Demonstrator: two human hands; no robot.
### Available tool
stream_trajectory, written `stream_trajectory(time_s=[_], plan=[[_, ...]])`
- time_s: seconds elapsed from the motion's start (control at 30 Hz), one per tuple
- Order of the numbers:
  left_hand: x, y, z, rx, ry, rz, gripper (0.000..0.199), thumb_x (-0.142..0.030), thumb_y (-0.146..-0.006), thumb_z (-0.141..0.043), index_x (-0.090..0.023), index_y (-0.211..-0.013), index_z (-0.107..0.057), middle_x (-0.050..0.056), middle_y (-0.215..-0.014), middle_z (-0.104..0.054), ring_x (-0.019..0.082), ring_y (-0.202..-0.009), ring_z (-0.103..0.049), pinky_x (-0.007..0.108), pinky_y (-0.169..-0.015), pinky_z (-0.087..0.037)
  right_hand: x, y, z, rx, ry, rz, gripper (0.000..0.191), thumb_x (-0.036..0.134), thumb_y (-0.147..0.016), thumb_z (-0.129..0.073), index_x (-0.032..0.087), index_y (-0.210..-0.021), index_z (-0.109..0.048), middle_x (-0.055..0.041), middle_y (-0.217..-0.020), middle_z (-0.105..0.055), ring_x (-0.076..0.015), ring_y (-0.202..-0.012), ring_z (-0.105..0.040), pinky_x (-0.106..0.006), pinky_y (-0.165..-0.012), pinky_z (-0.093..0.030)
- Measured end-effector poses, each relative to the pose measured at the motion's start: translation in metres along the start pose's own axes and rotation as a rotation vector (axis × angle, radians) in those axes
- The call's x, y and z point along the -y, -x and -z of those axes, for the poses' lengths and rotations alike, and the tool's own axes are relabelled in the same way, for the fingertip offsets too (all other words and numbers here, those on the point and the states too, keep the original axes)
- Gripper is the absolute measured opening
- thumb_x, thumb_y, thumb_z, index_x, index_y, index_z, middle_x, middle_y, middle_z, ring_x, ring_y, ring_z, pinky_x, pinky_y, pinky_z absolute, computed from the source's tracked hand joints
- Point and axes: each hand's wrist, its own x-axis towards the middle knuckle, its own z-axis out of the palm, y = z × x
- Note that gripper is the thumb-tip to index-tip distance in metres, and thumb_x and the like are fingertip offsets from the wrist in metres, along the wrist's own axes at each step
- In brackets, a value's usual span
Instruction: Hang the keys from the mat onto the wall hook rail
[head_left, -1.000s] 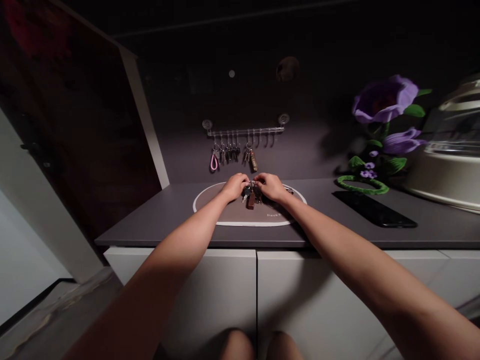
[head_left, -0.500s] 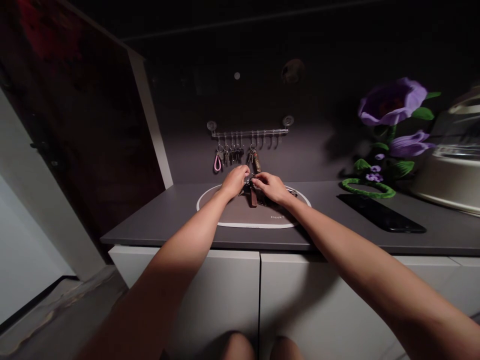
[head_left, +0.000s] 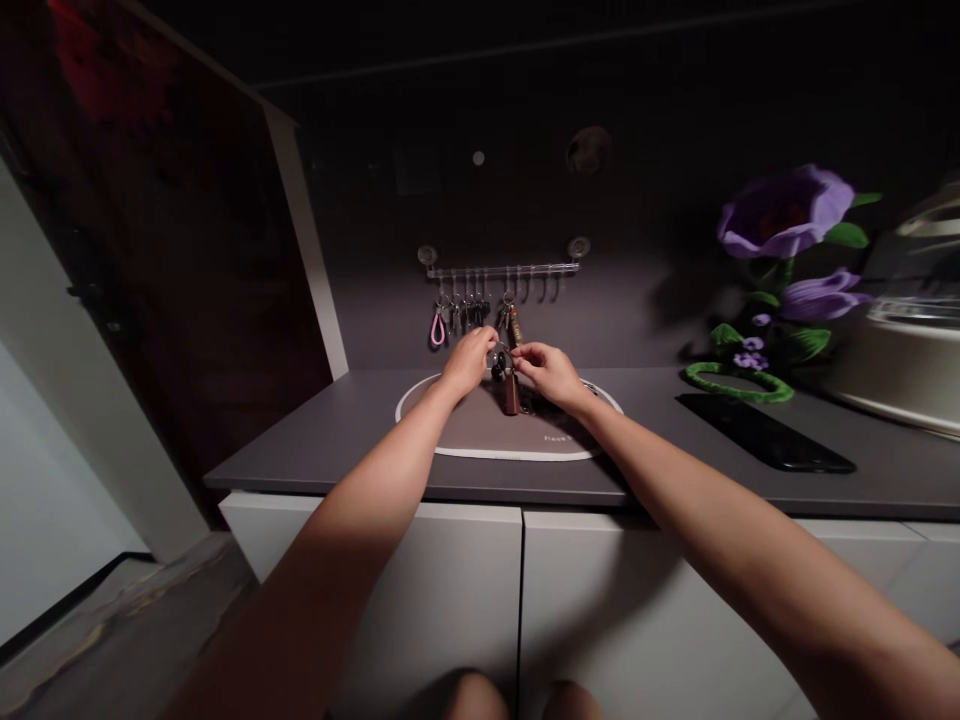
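Above an oval brown mat with a white rim, my two hands meet at a bunch of keys. My left hand pinches its metal ring from the left. From the right, the fingertips of my right hand are closed on the same ring. A brown key tag hangs down between the hands. Behind them, several key sets hang from a clear hook rail on the wall, one with a pink loop. Small items on the mat are partly hidden by my right hand.
At the right of the counter lies a black phone. Purple artificial flowers with a green ring base stand behind it, next to a cream rounded appliance. White cabinet doors are below; a dark door is at the left.
Both hands have shifted only slightly. The fingers have drawn a little apart at the ring, so the keys and the hanging brown tag show more plainly. The view has moved slightly.
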Motion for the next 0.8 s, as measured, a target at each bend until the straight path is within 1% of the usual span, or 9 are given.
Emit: stream_trajectory(time_s=[0.17,0.3,0.43,0.57,0.7,0.8], plan=[[-0.002,0.000,0.004,-0.037,0.034,-0.006,0.022,-0.011,-0.082,-0.035,-0.018,-0.085,-0.055,0.004,-0.086,-0.055,0.015,-0.083,-0.050,0.023,-0.075,-0.037,-0.001,-0.004,0.002,-0.058,-0.161,-0.060,0.018,0.022,-0.070,-0.057,0.013,-0.084,-0.062,-0.0053,-0.084,-0.066,-0.0117,-0.074,-0.059,-0.026,-0.075,-0.045],[-0.005,-0.001,0.004,-0.056,0.099,0.007,0.023,-0.010,-0.082,-0.036,-0.018,-0.083,-0.057,0.004,-0.086,-0.056,0.014,-0.084,-0.050,0.023,-0.078,-0.038,-0.003,-0.005,0.002,-0.095,-0.231,-0.107,0.016,0.021,-0.068,-0.058,0.013,-0.081,-0.062,-0.0040,-0.079,-0.065,-0.0105,-0.069,-0.057,-0.025,-0.072,-0.045],[-0.006,-0.004,0.001,-0.103,0.197,0.083,0.020,-0.011,-0.081,-0.038,-0.016,-0.079,-0.057,0.004,-0.084,-0.057,0.013,-0.083,-0.051,0.024,-0.078,-0.039,0.000,-0.005,0.001,-0.032,-0.297,-0.172,0.012,0.019,-0.068,-0.056,0.013,-0.077,-0.061,-0.0019,-0.074,-0.063,-0.0087,-0.064,-0.055,-0.024,-0.068,-0.045],[-0.005,-0.006,-0.002,-0.151,0.381,0.180,0.017,-0.013,-0.080,-0.040,-0.014,-0.080,-0.057,0.002,-0.079,-0.058,0.012,-0.074,-0.051,0.023,-0.071,-0.041,0.005,-0.003,-0.001,0.041,-0.363,-0.197,0.011,0.020,-0.069,-0.056,0.014,-0.077,-0.060,-0.0004,-0.071,-0.062,-0.0071,-0.060,-0.052,-0.022,-0.063,-0.044],[-0.007,-0.007,-0.004,-0.173,0.530,0.262,0.017,-0.014,-0.080,-0.041,-0.014,-0.084,-0.058,0.001,-0.075,-0.058,0.010,-0.067,-0.051,0.021,-0.065,-0.041,0.010,0.000,-0.002,0.101,-0.369,-0.181,0.016,0.024,-0.067,-0.059,0.014,-0.080,-0.060,-0.0011,-0.074,-0.062,-0.0081,-0.063,-0.053,-0.023,-0.063,-0.044],[-0.009,-0.007,-0.004,-0.186,0.571,0.280,0.017,-0.016,-0.080,-0.042,-0.013,-0.086,-0.058,0.001,-0.075,-0.059,0.010,-0.066,-0.051,0.021,-0.066,-0.042,0.014,0.003,-0.001,0.083,-0.321,-0.169,0.023,0.027,-0.066,-0.061,0.014,-0.085,-0.060,-0.0021,-0.080,-0.063,-0.0099,-0.069,-0.055,-0.025,-0.068,-0.045]])
